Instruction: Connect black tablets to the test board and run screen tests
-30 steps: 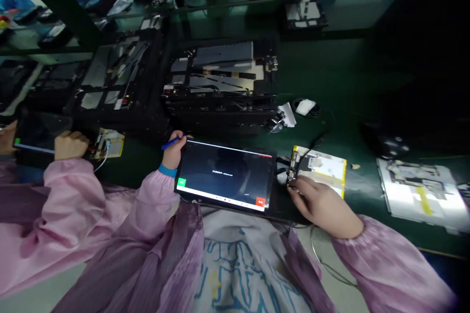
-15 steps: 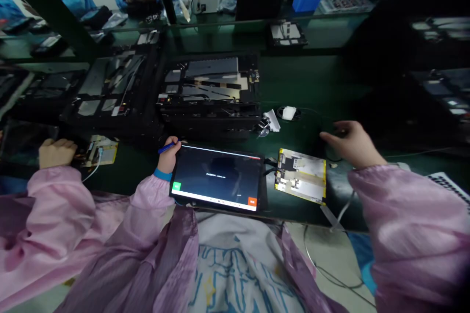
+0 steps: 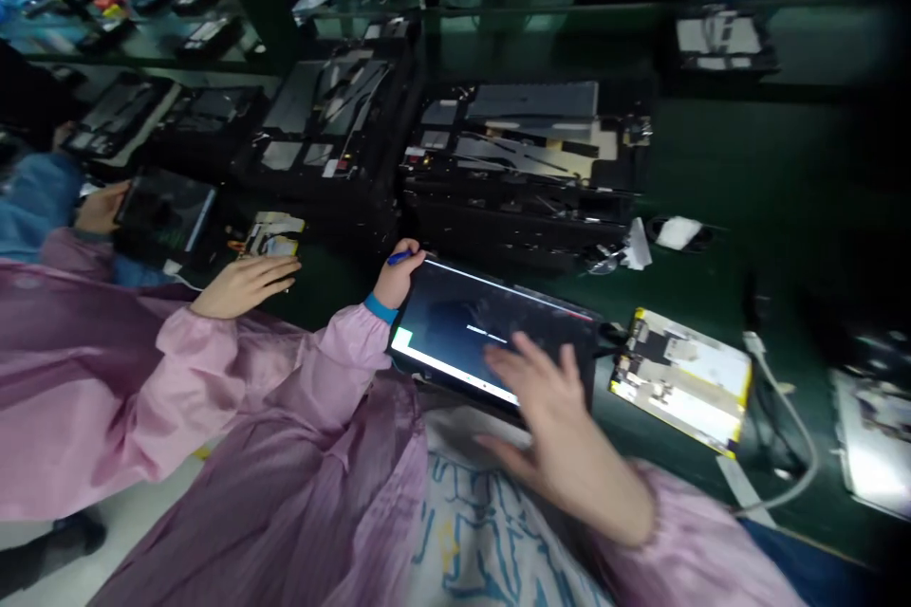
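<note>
A lit tablet screen (image 3: pixel 455 322) is tilted up in front of me, with a white bar along its lower edge. My left hand (image 3: pixel 399 283) grips its upper left corner, and a blue pen (image 3: pixel 402 256) pokes out of the same hand. Over the right part of the screen is my right hand (image 3: pixel 559 408), fingers spread and somewhat blurred, with nothing in it; whether it touches the glass I cannot tell. Black cables (image 3: pixel 610 340) run from the screen's right edge to a yellow-edged battery and circuit board assembly (image 3: pixel 683 379) lying on the bench.
Stacks of opened tablet bodies (image 3: pixel 527 142) stand behind the screen, with another stack (image 3: pixel 320 114) to their left. A white cable (image 3: pixel 801 417) curves at the right. On the left, a co-worker's hand (image 3: pixel 246 285) is beside another board. People in blue sit across the bench.
My right hand has come from the bench right of the board to over the screen. The view has swung rightward-shifted scenery across. The left hand keeps its grip.
</note>
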`<state>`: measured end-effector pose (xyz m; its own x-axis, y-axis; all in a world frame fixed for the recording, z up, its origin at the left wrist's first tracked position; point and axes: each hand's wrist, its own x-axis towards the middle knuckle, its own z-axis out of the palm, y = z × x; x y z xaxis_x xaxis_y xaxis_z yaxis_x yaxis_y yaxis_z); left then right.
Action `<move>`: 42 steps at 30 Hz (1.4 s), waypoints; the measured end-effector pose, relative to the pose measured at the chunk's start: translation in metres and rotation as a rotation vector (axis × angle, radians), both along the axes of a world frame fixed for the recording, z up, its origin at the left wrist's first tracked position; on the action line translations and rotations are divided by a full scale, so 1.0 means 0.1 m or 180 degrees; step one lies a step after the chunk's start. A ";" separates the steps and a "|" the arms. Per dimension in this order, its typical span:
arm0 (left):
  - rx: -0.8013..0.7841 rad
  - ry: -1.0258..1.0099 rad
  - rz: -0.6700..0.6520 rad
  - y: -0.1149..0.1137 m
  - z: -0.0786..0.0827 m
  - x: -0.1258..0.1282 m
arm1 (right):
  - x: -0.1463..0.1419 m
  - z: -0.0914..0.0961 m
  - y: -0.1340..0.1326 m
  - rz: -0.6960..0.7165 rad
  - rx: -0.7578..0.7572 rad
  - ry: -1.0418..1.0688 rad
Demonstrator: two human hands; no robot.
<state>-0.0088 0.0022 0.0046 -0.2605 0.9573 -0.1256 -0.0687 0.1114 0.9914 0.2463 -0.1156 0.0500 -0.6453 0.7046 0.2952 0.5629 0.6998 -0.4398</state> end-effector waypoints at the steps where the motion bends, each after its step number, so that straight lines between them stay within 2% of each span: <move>1: 0.0017 -0.0001 -0.0027 -0.01 0.00 0.00 | -0.22 -0.05 -0.07 0.0227 -0.0041 -0.0039; 4: 0.0092 -0.0012 -0.0074 -0.05 -0.02 0.00 | -0.70 -0.18 -0.12 0.0471 -0.0039 -0.0032; 6: 0.0160 0.0016 -0.0106 -0.06 -0.03 -0.01 | -0.86 -0.22 -0.08 0.0483 -0.0064 -0.0005; 8: 0.0196 0.0076 -0.0113 -0.06 -0.05 -0.01 | -0.90 -0.21 -0.03 0.0491 -0.0098 0.0041; 11: 0.0166 0.0069 -0.0114 -0.05 -0.06 -0.02 | -0.74 -0.18 0.00 0.0314 0.0076 0.0196; 14: 0.0155 0.0059 -0.0150 -0.04 -0.05 -0.02 | -0.42 -0.19 -0.01 -0.0293 0.0305 0.0195; 17: 0.0180 0.0150 -0.0175 -0.03 -0.02 -0.03 | -0.10 -0.28 -0.05 -0.0768 0.0470 -0.0059; 20: 0.0210 0.0161 -0.0171 -0.03 -0.01 -0.02 | 0.09 -0.41 -0.11 -0.0973 0.0618 -0.0265; 25: 0.0127 0.0038 -0.0232 -0.01 -0.04 -0.01 | 0.13 -0.52 -0.16 -0.0900 0.0665 -0.0185; 33: 0.0127 -0.0057 -0.0229 -0.02 -0.05 -0.01 | 0.14 -0.50 -0.12 -0.0629 0.0494 -0.0226; 38: 0.0184 -0.0001 -0.0246 -0.03 -0.06 -0.03 | 0.24 -0.65 -0.13 -0.0892 0.0458 0.0486; 42: 0.0141 -0.0129 -0.0327 -0.05 -0.02 -0.02 | 0.31 -0.83 -0.15 -0.1223 0.0454 0.0793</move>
<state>-0.0110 -0.0029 0.0023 -0.1562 0.9835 -0.0909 -0.0994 0.0759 0.9921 0.2773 -0.1305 -0.0330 -0.2433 0.8194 0.5190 0.6822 0.5249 -0.5090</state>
